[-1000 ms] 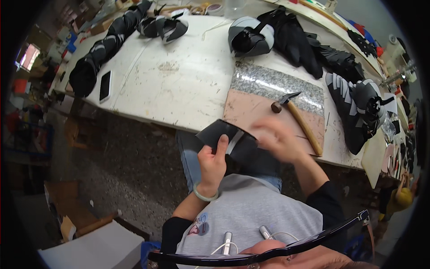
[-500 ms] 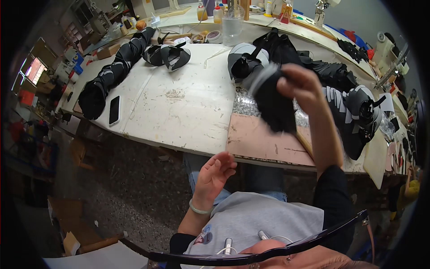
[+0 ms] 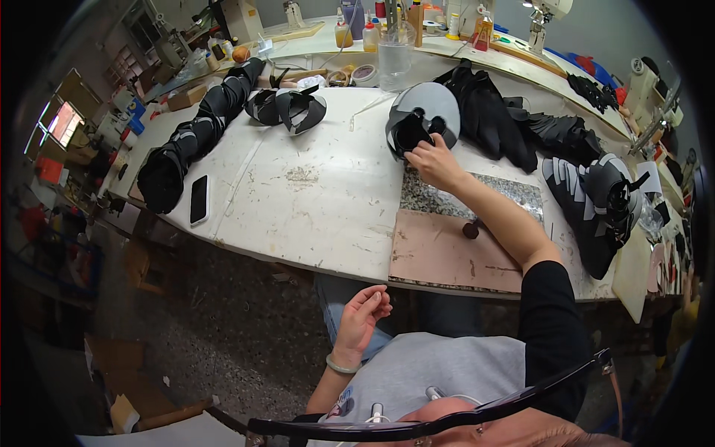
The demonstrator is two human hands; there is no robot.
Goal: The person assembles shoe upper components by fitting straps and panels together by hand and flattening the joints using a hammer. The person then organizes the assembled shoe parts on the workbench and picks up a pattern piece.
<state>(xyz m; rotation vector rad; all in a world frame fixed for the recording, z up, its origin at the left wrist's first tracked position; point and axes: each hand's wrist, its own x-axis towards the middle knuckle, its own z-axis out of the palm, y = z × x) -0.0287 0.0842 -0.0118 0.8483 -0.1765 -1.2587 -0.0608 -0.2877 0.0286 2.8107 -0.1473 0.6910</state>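
Note:
My right hand (image 3: 438,162) reaches over the bench with its fingers closed on the near edge of a grey and black shoe upper (image 3: 430,103), beside its dark openings. Right of that upper lies a heap of black fabric pieces (image 3: 488,112). My left hand (image 3: 363,320) hovers near my lap, off the bench edge, thumb and fingers drawn together with nothing visible in them. Below my right forearm, a pink board (image 3: 436,249) lies against a speckled stone slab (image 3: 514,192). On the board rests a dark round-headed tool (image 3: 471,230), partly hidden by the forearm.
A long row of nested black and grey uppers (image 3: 201,127) runs along the left, with a phone (image 3: 199,200) beside it. Smaller grey and black pieces (image 3: 294,112) lie farther back. More stacked uppers (image 3: 596,201) are at the right. A clear water container (image 3: 395,59) and bottles stand behind.
My right hand has moved left and away from me, and the black piece with a grey edge is no longer held up in it. My left hand's fingers have drawn together.

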